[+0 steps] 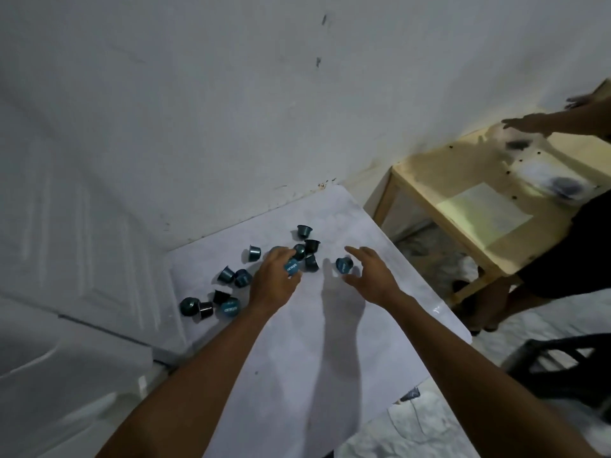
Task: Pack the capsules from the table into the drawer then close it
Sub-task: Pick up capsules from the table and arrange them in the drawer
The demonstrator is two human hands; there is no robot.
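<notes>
Left hand point(276, 276): fingers curled round a blue capsule point(291, 268);
Right hand point(370, 276): fingers spread, just beside a second capsule point(344, 264);
White table point(314, 358): loose capsules point(227, 274) scattered near the hands.

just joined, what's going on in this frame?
A person leans over a white table strewn with dark and teal capsules. The left hand pinches one blue capsule. The right hand is open, fingers spread beside another capsule, not gripping it yet. No drawer is in view. At far right a second person reaches over a wooden table; what they handle is too blurred to tell.
</notes>
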